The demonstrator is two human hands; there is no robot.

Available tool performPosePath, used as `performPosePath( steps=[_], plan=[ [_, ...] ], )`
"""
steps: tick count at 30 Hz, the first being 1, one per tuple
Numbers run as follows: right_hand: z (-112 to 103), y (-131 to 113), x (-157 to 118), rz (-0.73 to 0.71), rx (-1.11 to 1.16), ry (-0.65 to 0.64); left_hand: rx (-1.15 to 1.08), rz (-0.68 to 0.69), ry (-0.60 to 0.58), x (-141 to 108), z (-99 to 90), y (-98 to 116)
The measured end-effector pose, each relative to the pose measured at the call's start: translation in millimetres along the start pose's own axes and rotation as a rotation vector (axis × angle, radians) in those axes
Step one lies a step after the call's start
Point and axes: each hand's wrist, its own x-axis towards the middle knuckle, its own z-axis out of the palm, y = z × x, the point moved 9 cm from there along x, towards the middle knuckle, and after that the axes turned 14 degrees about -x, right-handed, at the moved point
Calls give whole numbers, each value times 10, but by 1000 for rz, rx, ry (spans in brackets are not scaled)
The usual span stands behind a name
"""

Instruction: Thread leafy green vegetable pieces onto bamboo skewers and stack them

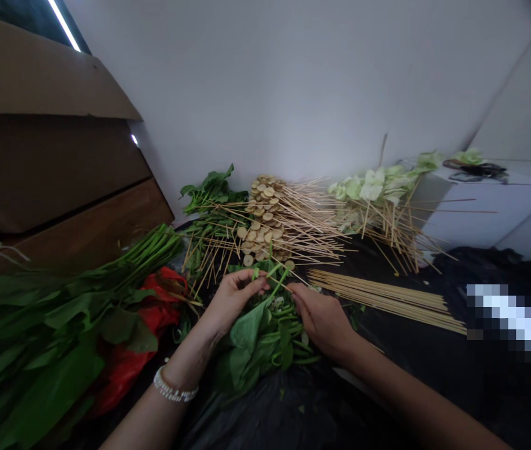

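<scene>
Near the middle of the view, my left hand (237, 299) is closed, its thumb and fingers pinching the stems of a leafy green vegetable (280, 284). My right hand (324, 319) is closed round a thin wooden skewer (286, 286), which points left and meets the green stems between the two hands. Whether the skewer passes through the stems, I cannot tell. Below both hands lies a heap of cut leafy greens (265, 350) on black plastic sheeting (307, 412). Beside my right hand, a bundle of bare skewers (382, 299) is spread out.
Skewered greens (211, 222), skewers of pale round slices (265, 203) and skewers of pale green leaves (373, 185) are stacked against the white wall (256, 81). At left, long-stemmed greens (49, 337) lie partly over a red plastic bag (129, 369). A cardboard box (44, 169) stands behind them.
</scene>
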Motion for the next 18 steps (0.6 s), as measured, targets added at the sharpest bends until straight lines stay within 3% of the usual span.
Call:
performPosePath(
  steps=[18],
  plan=[
    [6,4,-3,16,-41,-8,41,-3,-29,-13,60,26]
  ],
)
